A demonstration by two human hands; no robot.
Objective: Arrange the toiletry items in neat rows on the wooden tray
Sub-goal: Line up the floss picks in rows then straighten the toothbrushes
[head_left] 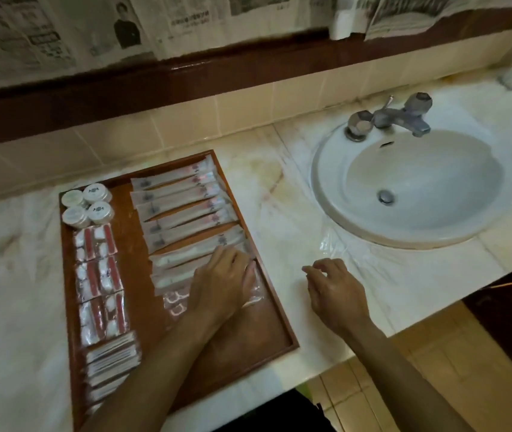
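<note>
Risk noted: the left hand (pixel 222 280) lies flat across the lower end of the long sachet column (pixel 186 210), and any sideways drag would probably skew the rows already laid — these wrappers look light and slick. A clear packet with red markings (pixel 176 302) sits partly under that palm at 6 o'clock of the column; lifting the hand carelessly could carry it out of line.

The wooden tray (pixel 279 313) sits on the marble counter (pixel 295 244), at 9 o'clock from the sink (pixel 326 194). The small round jars (pixel 88 205) occupy its 11 o'clock corner.

Left hand: palm down, fingers spread and pressing on the sachets, not clamped on anything. Right hand (pixel 334 291): off the tray at 3 o'clock, hovering over the counter, fingers loosely curled and apart — empty.
</note>
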